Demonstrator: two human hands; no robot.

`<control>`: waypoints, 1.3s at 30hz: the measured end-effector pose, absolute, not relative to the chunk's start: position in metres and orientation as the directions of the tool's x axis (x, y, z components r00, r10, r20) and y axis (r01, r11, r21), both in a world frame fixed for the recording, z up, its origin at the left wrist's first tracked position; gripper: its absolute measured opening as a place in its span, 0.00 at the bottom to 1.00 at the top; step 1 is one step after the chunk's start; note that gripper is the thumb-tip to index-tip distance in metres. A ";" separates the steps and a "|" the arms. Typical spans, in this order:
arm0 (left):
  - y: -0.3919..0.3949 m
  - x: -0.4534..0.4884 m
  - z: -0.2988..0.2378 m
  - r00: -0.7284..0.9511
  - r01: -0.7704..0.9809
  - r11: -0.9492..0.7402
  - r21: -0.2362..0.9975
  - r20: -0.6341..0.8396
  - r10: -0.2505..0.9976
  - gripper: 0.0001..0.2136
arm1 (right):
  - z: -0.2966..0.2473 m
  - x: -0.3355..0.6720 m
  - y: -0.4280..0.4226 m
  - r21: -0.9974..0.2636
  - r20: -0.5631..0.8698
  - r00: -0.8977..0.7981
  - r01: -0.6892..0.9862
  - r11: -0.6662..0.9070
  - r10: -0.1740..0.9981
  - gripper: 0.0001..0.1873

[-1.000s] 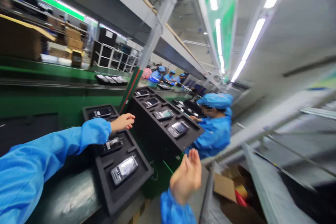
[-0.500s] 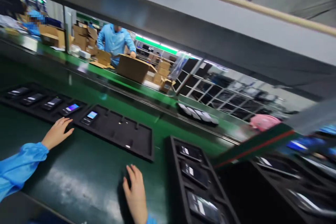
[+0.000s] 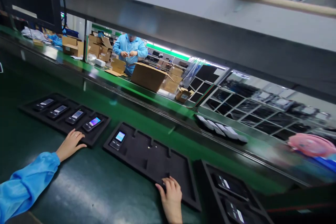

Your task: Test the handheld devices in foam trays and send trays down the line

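Note:
My left hand [image 3: 71, 145] rests at the near edge of the left black tray [image 3: 90, 141], fingers stretched and thumb apart, not wrapped round anything. In that tray lie several small keypad handsets, the rightmost handset [image 3: 92, 123] with a lit purple-blue screen. My right hand [image 3: 171, 196] grips the near rim of the middle black tray [image 3: 181, 175], its fingertips curled over the edge. One handset [image 3: 118, 140] with a lit light-blue screen sits in the left compartment of this tray. A few tiny pale bits lie near its far middle.
A deeper black tray [image 3: 207, 189] with dark devices stands on the right of the green work surface [image 3: 99, 182]. Beyond the metal rail are a tray of pale items [image 3: 220, 128], a pink bundle [image 3: 311, 144], cardboard boxes [image 3: 148, 77] and a co-worker in blue [image 3: 133, 50]. A monitor [image 3: 33, 0] hangs upper left.
A gap has opened between the left and middle trays, which touched before. My right hand has come from the bare surface onto the middle tray's rim. The view has swung left.

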State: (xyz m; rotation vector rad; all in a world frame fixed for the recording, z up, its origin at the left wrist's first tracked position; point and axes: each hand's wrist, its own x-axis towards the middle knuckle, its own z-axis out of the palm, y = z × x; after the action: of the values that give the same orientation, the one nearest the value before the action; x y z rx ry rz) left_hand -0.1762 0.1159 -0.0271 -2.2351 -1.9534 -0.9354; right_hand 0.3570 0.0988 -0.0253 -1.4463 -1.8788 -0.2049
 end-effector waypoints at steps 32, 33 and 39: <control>0.109 -0.024 0.006 0.461 0.473 -0.492 0.731 0.270 0.845 0.17 | 0.019 0.169 -0.040 -0.421 0.439 -0.307 0.760 0.496 0.844 0.22; 0.109 -0.023 0.006 0.461 0.472 -0.491 0.732 0.270 0.845 0.17 | 0.019 0.168 -0.040 -0.420 0.431 -0.307 0.765 0.489 0.849 0.21; 0.109 -0.023 0.006 0.453 0.472 -0.485 0.736 0.269 0.850 0.17 | 0.020 0.160 -0.036 -0.415 0.416 -0.279 0.788 0.454 0.865 0.12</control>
State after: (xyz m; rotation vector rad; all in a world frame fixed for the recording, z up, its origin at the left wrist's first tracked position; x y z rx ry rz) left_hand -0.0227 0.1086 0.0060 -3.1296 -1.6175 -1.2552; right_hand 0.1596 -0.0360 0.0205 -1.3745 -2.1138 0.1686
